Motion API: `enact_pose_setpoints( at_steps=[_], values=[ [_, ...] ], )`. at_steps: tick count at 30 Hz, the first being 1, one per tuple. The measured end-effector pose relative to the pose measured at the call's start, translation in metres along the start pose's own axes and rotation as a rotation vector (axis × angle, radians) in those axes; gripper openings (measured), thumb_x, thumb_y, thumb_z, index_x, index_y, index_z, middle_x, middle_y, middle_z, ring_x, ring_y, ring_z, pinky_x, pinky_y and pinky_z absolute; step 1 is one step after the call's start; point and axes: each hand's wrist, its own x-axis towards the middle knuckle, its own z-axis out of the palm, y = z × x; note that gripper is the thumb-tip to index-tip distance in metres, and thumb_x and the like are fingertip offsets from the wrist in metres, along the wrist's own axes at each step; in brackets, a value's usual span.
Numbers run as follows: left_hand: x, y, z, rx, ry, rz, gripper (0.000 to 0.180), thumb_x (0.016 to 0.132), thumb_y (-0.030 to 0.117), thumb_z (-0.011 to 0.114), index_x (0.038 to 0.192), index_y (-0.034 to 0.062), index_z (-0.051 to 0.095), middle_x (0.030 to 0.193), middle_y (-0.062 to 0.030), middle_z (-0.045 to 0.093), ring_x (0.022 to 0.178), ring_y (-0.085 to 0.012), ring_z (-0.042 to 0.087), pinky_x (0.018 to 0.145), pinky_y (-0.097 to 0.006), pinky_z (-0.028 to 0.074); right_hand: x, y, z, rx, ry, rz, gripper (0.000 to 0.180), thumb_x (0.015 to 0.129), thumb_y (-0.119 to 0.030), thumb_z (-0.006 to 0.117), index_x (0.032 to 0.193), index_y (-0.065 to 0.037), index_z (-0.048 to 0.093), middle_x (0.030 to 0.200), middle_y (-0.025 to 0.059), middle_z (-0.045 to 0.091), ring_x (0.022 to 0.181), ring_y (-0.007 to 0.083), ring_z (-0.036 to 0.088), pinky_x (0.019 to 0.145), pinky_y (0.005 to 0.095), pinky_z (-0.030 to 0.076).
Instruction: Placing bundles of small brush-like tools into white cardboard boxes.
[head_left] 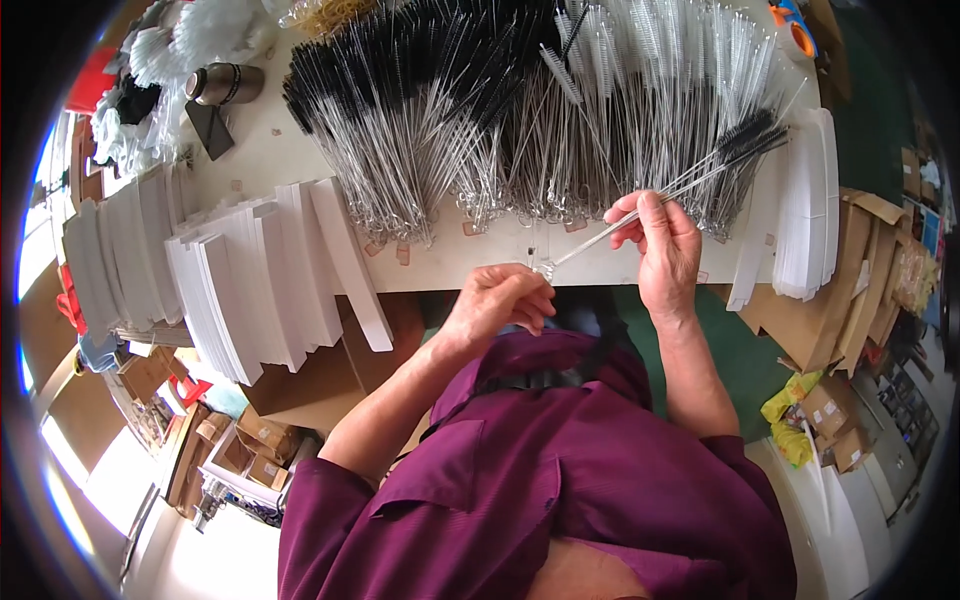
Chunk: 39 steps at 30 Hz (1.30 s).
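Above the table's front edge, my right hand (pixel 664 255) is closed on a few thin wire brushes (pixel 690 181). Their black bristles point to the far right, and the looped wire ends slant down toward my left hand (pixel 500 303). That hand is curled, fingertips drawn in close by the loops; whatever it pinches is too small to make out. Just beyond both hands lies a broad heap of wire brushes, with black-bristled brushes (pixel 390 80) on the left and white-bristled brushes (pixel 690 55) on the right, loops toward me.
Long white cartons (pixel 235 290) stand in a row at the left, and more white cartons (pixel 808 205) at the right edge. A metal flask (pixel 225 84) and a dark flat object (pixel 210 130) lie at the far left. An orange-and-blue tape dispenser (pixel 795 32) sits at the far right corner.
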Motion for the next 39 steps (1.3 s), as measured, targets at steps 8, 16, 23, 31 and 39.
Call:
enact_pose_setpoints(
  at_steps=[8,16,23,31,39],
  values=[
    [0.023,-0.012,0.009,0.115,-0.062,-0.051,0.032,0.103,0.022,0.055,0.099,-0.0065,0.068,0.086,-0.0167,0.072,0.069,-0.0188,0.069,0.068,-0.031,0.059,0.005,0.003,-0.010,0.000,0.060,-0.115,0.034,0.111,-0.026,0.048,0.097,-0.001,0.066,0.082,0.0085,0.070,0.075,0.0139,0.067,0.070,0.0288,0.057],
    [0.069,0.000,0.004,0.922,0.409,0.519,0.027,0.092,0.016,0.069,0.113,-0.0004,0.065,0.076,-0.0126,0.071,0.064,-0.0222,0.068,0.063,-0.036,0.055,0.001,0.009,-0.036,-0.065,0.102,-0.051,0.035,0.111,-0.027,0.047,0.096,-0.001,0.066,0.079,0.0076,0.069,0.073,0.0144,0.068,0.067,0.0288,0.057],
    [0.099,0.015,0.013,1.232,0.538,0.566,0.034,0.089,0.023,0.072,0.114,0.0025,0.062,0.072,-0.0143,0.069,0.073,-0.0363,0.071,0.073,-0.047,0.054,-0.009,0.020,-0.040,-0.120,0.054,-0.005,0.038,0.112,-0.028,0.044,0.094,-0.001,0.064,0.081,0.0068,0.067,0.074,0.0138,0.066,0.068,0.0284,0.056],
    [0.114,0.024,0.012,1.072,0.543,0.535,0.031,0.086,0.023,0.073,0.104,-0.0017,0.069,0.071,-0.0147,0.068,0.069,-0.0320,0.070,0.067,-0.042,0.054,-0.014,0.028,-0.045,-0.087,0.070,0.012,0.038,0.111,-0.028,0.047,0.092,0.000,0.066,0.078,0.0070,0.069,0.071,0.0130,0.066,0.066,0.0271,0.054],
    [0.106,0.027,0.024,1.207,0.629,0.639,0.031,0.087,0.024,0.073,0.105,0.0008,0.064,0.074,-0.0168,0.069,0.070,-0.0346,0.070,0.069,-0.044,0.055,-0.024,0.032,-0.046,-0.118,0.064,0.036,0.038,0.110,-0.027,0.048,0.091,0.000,0.066,0.078,0.0068,0.069,0.072,0.0122,0.066,0.068,0.0269,0.053]
  ],
)
